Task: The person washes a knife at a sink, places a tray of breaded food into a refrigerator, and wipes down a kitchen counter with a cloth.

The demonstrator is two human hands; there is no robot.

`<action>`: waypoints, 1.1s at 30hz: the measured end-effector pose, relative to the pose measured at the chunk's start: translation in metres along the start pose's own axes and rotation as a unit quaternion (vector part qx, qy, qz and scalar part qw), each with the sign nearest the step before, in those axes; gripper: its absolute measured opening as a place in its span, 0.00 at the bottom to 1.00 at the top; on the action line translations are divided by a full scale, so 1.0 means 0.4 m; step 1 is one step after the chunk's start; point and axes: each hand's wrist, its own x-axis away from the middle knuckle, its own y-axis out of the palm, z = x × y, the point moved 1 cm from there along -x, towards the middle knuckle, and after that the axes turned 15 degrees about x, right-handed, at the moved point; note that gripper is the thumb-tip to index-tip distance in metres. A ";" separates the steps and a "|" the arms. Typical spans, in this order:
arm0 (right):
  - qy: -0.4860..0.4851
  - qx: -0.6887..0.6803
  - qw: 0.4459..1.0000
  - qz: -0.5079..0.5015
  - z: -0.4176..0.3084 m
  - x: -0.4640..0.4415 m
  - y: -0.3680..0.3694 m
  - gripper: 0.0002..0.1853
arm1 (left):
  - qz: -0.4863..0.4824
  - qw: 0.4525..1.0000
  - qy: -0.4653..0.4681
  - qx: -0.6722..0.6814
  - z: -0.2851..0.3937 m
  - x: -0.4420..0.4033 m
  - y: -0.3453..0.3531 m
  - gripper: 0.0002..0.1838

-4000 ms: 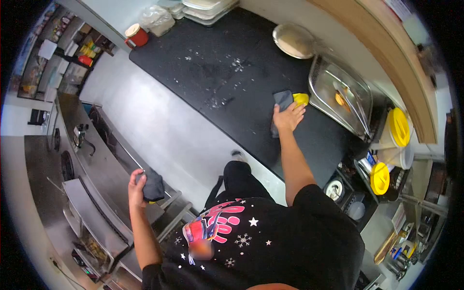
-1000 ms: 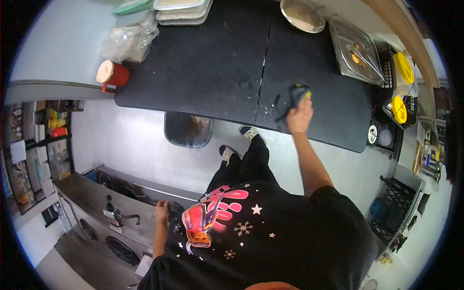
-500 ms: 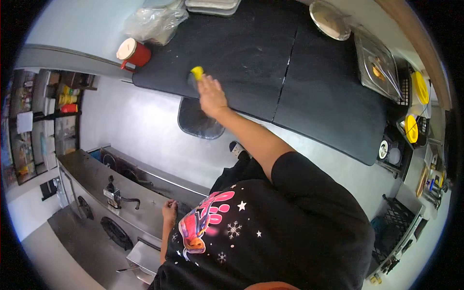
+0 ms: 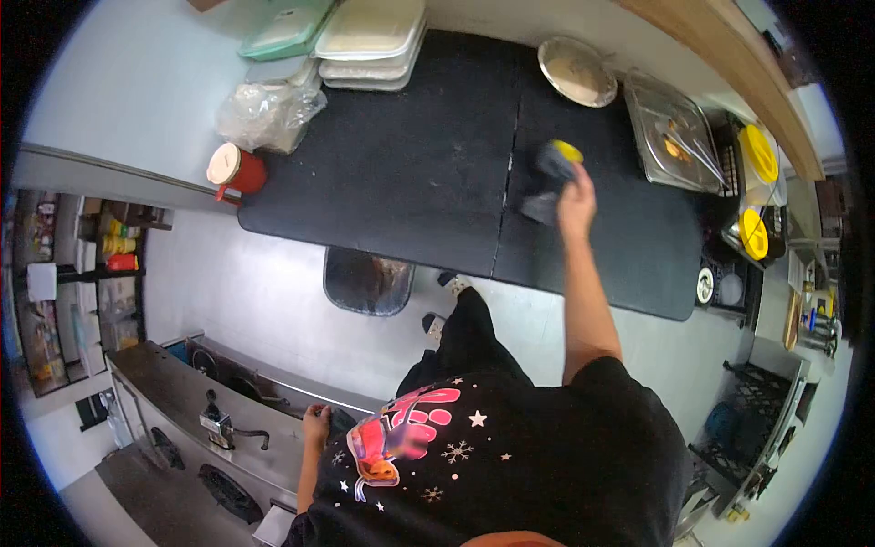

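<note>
My right hand (image 4: 576,208) is out over the right half of the black table (image 4: 383,173), closed on a grey cloth (image 4: 540,208). A yellow piece (image 4: 567,150), perhaps a sponge, shows at the cloth's far edge; motion blurs both. The cloth rests on the tabletop, just right of the seam. Low on the left, by the metal counter (image 4: 283,427), my left hand (image 4: 316,424) has its fingers curled in. Something dark lies beside those fingers, and I cannot make out whether they hold it.
Stacked lidded containers (image 4: 372,41), a plastic bag (image 4: 269,117) and a red jug (image 4: 239,170) line the table's left end. A foil-edged round dish (image 4: 577,73) and a metal tray (image 4: 673,137) stand at the back right. A dark stool (image 4: 367,283) is partly under the front edge.
My right hand has swept right across the table with the cloth and yellow piece, past the seam. The view has shifted, showing more of the table's back. My left hand stays by the counter.
</note>
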 end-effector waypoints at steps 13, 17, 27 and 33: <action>-0.208 0.159 0.964 -0.043 -0.143 -0.234 0.477 0.25 | -0.012 0.998 0.024 0.063 0.248 0.013 0.074 0.11; -0.293 0.130 0.944 -0.084 -0.272 -0.289 0.654 0.25 | 0.012 0.995 -0.059 0.081 0.231 0.005 0.095 0.10; -0.439 -0.001 0.865 -0.242 -0.553 -0.049 0.719 0.26 | 0.028 0.983 -0.052 0.173 0.397 0.057 0.182 0.10; -0.454 0.066 0.800 -0.386 -0.713 -0.020 0.821 0.27 | 0.077 0.964 -0.159 0.197 0.205 0.140 0.218 0.12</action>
